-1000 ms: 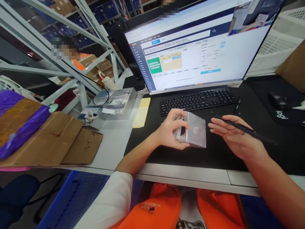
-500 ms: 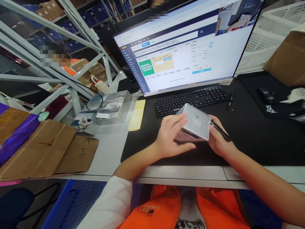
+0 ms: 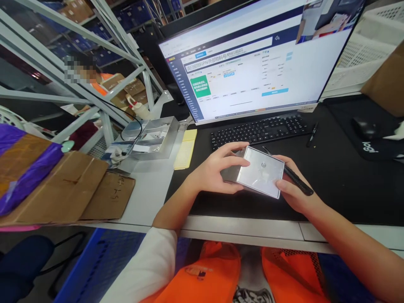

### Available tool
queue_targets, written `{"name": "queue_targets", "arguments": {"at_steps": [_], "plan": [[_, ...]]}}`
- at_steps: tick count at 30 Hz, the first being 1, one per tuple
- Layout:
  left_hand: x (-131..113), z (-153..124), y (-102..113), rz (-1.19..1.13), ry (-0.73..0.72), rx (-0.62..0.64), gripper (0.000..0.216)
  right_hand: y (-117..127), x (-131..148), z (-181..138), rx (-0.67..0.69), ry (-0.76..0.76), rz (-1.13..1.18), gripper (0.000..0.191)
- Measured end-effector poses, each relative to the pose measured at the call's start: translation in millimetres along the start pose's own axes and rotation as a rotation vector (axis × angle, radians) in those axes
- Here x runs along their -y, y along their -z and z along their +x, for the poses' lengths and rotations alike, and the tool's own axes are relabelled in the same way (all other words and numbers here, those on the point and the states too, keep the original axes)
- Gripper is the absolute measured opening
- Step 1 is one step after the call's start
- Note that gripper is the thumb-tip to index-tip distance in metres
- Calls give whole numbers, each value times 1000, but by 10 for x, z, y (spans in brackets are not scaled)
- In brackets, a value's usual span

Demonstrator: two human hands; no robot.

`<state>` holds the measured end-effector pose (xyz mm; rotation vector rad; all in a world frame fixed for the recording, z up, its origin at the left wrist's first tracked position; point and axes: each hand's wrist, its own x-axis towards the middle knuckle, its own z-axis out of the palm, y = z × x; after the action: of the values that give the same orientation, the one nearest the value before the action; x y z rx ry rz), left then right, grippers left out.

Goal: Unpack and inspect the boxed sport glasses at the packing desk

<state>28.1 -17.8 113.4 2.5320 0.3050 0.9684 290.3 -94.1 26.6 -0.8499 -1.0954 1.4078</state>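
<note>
A small silver-grey box (image 3: pixel 261 176) is held between both hands just above the black desk mat (image 3: pixel 331 185). My left hand (image 3: pixel 214 170) grips its left side, thumb underneath and fingers curled over the top edge. My right hand (image 3: pixel 292 187) holds the box's right edge, and a black pen (image 3: pixel 292 176) lies across its fingers. The box's flat shiny face points up at me.
A black keyboard (image 3: pixel 259 129) and a lit monitor (image 3: pixel 259 59) stand behind the hands. A second pen (image 3: pixel 312 134), a mouse (image 3: pixel 364 126), a yellow notepad (image 3: pixel 186 149), a metal tray (image 3: pixel 154 136) and cardboard boxes (image 3: pixel 72 185) surround them. Another person sits beyond the shelving.
My right hand closed in and took the box's right edge with the pen still in it. Both hands turned the box so its broad face points up.
</note>
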Motion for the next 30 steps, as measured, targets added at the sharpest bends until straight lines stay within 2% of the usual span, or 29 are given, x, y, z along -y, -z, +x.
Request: {"name": "queue_targets", "arguments": {"at_steps": [13,20,26,30], "plan": [[23,-35,38,8,-52,-49,58,-63,41,35,71,-14,138,60],[-29,-39,58,11,-15,-15,57,-53,25,16,76,-9,111,62],[-46,-35,83,-123,-22,-33,83,-46,5,24,43,40,45,57],[22,-11,-19,-223,19,38,59,-75,66,76,-56,10,10,40]]}}
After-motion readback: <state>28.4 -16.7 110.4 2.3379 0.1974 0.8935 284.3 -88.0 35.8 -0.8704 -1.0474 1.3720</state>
